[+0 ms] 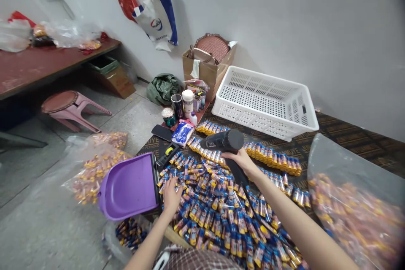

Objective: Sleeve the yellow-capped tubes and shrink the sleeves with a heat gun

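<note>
My right hand [241, 161] is closed round the handle of a black hair dryer [221, 141], whose barrel points left above the table. A dark cord runs down from its handle over the pile. My left hand [172, 194] lies with fingers apart on the left edge of a heap of small tubes [218, 206] with blue and yellow ends and printed labels. Whether its fingertips grip any tube, I cannot make out. Beyond the dryer, more tubes stand in tight rows [272, 156]. A purple dustpan [131, 187] is left of my left hand.
A white plastic crate [265, 103] stands at the back. On the right lies a clear bag [354, 215] of pink and yellow pieces; a similar bag [98, 164] is at the left. A phone [162, 132], a tape dispenser [167, 155] and a white bottle [187, 103] are at the table's far-left corner.
</note>
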`<state>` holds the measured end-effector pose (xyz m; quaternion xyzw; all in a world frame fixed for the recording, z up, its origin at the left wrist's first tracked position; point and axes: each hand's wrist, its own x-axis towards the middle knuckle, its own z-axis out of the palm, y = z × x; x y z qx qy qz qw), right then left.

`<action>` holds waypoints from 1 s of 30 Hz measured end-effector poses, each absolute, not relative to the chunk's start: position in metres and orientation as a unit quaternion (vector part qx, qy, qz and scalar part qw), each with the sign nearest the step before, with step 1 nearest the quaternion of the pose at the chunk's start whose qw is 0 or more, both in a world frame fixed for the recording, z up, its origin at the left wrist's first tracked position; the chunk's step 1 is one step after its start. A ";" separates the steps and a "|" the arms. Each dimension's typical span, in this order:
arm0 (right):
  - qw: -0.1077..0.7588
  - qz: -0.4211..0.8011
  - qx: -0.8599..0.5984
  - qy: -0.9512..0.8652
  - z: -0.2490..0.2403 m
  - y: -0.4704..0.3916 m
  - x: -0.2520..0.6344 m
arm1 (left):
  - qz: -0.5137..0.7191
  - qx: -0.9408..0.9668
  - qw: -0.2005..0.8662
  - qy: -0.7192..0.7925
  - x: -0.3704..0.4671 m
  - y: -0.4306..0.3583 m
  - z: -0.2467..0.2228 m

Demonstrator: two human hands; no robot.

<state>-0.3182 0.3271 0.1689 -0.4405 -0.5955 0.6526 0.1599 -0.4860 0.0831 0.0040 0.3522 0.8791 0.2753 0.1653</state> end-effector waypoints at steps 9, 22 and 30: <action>0.076 0.660 -0.412 -0.624 0.172 0.329 -0.325 | 0.311 0.357 0.171 0.864 -0.488 0.081 0.000; 0.111 0.599 -0.569 -0.552 0.202 0.316 -0.204 | 0.273 0.529 0.188 0.781 -0.472 0.151 0.009; 0.154 0.591 -0.583 -0.537 0.203 0.306 -0.174 | 0.148 0.638 0.187 0.732 -0.456 0.220 0.016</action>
